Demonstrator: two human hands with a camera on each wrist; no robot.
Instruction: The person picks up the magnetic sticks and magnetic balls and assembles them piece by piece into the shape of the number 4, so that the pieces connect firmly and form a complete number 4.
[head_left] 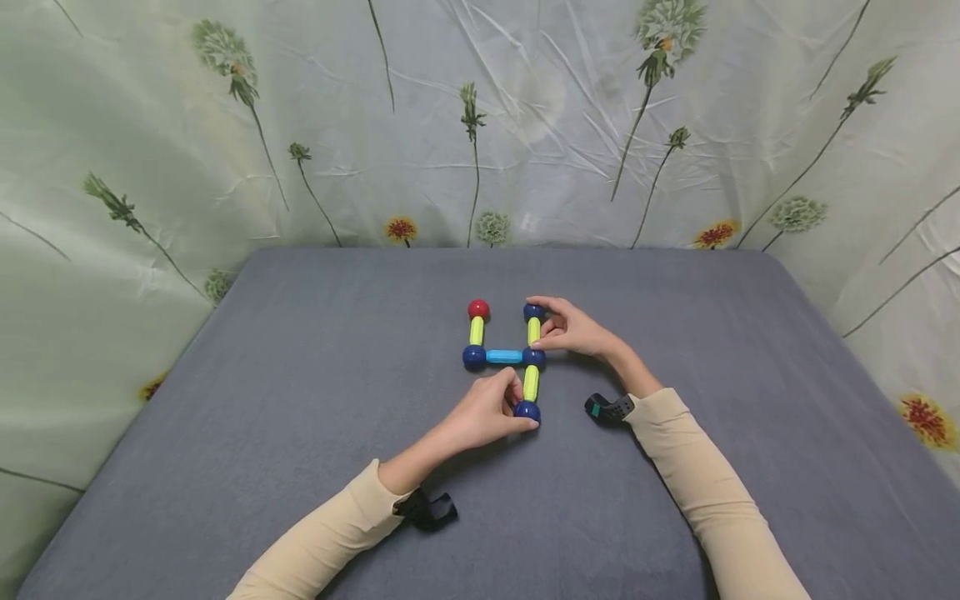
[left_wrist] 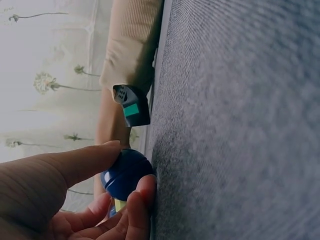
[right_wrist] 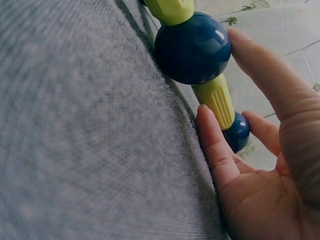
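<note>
A flat figure of toy building rods and balls lies on the grey tabletop. In the head view, a red ball (head_left: pixel 478 309) tops a short yellow-green rod (head_left: pixel 477 332) that runs to the left blue ball (head_left: pixel 474 357). From there a light-blue rod (head_left: pixel 504 357) reaches the middle blue ball (head_left: pixel 533 357). Yellow-green rods join this one to the far blue ball (head_left: pixel 533 312) and the near blue ball (head_left: pixel 527 412). My left hand (head_left: pixel 489 410) pinches the near ball between thumb and fingers. My right hand (head_left: pixel 573 327) grips the far stretch, index finger on the far ball, thumb at the middle ball.
The grey tabletop (head_left: pixel 337 333) extends around the figure on all sides. Behind it hangs a pale curtain (head_left: pixel 420 150) printed with flowers. Black straps sit at both wrists, the left strap (head_left: pixel 431 508) and the right strap (head_left: pixel 607 408), below beige sleeves.
</note>
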